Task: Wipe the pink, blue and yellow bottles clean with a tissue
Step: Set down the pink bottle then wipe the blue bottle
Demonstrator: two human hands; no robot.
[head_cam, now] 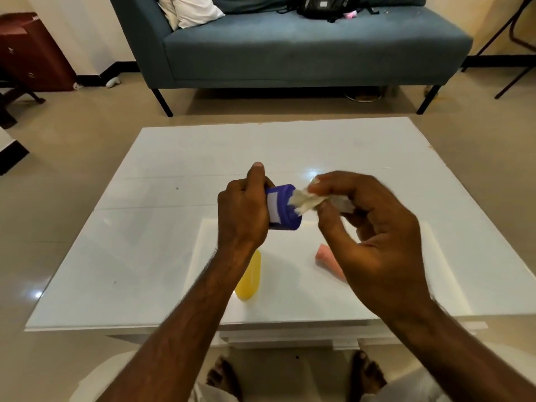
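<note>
My left hand grips the blue bottle above the middle of the white table; the bottle's end points right and a white label shows on its side. My right hand pinches a crumpled white tissue that presses against the blue bottle's end. The yellow bottle lies on the table below my left forearm, partly hidden by it. The pink bottle lies to the right, mostly covered by my right hand.
A blue sofa with a white pillow and a black bag stands beyond the table. A dark red case sits at far left. My feet are under the table's near edge.
</note>
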